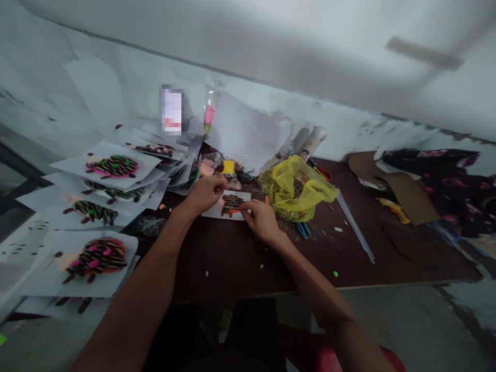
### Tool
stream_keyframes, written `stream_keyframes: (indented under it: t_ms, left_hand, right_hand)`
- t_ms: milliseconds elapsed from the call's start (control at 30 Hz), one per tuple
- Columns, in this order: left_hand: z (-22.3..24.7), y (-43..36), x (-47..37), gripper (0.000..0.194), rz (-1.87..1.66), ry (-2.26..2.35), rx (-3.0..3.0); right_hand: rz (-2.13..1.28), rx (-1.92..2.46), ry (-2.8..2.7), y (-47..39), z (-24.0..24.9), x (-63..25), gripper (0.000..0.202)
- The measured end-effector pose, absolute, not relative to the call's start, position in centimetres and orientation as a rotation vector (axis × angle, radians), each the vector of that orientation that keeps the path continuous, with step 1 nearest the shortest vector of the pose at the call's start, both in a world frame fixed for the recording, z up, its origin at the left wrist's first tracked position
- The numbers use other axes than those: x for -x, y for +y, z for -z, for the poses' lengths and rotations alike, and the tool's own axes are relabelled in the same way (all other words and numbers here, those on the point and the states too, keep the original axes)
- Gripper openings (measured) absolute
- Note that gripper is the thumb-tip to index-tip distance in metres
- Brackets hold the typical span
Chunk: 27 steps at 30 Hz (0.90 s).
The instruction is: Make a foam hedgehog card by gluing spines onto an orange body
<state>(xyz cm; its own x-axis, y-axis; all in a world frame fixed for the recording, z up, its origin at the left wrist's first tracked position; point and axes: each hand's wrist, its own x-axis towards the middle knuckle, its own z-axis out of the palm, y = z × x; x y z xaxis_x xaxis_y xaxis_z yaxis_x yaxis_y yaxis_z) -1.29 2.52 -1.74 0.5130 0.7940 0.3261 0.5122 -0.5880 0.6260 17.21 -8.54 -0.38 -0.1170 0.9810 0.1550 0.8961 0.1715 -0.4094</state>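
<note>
A white paper card (244, 196) lies on the dark table between my hands. On it is an orange hedgehog figure (231, 205) covered with rows of dark, pale-striped pieces like sunflower seeds. My left hand (208, 194) is over the card's left side, thumb and fingers pinched together near the figure's top left. My right hand (261, 218) is at the figure's right edge, its fingertips closed and touching it. What either pinch holds is too small to make out. A yellow plastic bag (296, 188) with many such striped pieces stands open just beyond my right hand.
Stacked sheets with finished-looking hedgehog figures (112, 166) fill the left. Blue-handled scissors (303, 230) lie by the bag, near a clear ruler-like strip (356, 227). A yellow block (228, 167) sits behind the card. Brown cardboard (411, 194) and dark floral cloth (457, 181) lie right.
</note>
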Motion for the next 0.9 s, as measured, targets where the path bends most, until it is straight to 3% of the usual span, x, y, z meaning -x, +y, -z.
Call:
stream_keyframes:
  t_ms: [333, 900]
  left_hand:
    - [4.1, 3.3, 1.0, 0.038, -0.65, 1.179, -2.383]
    - [3.7, 3.0, 0.8, 0.043, -0.575, 1.169, -2.391]
  right_hand:
    - [-0.236, 1.825, -2.197, -8.3, 0.7, -16.5, 0.021]
    - [-0.164, 1.942, -2.357, -8.3, 0.2, -15.8, 0.032]
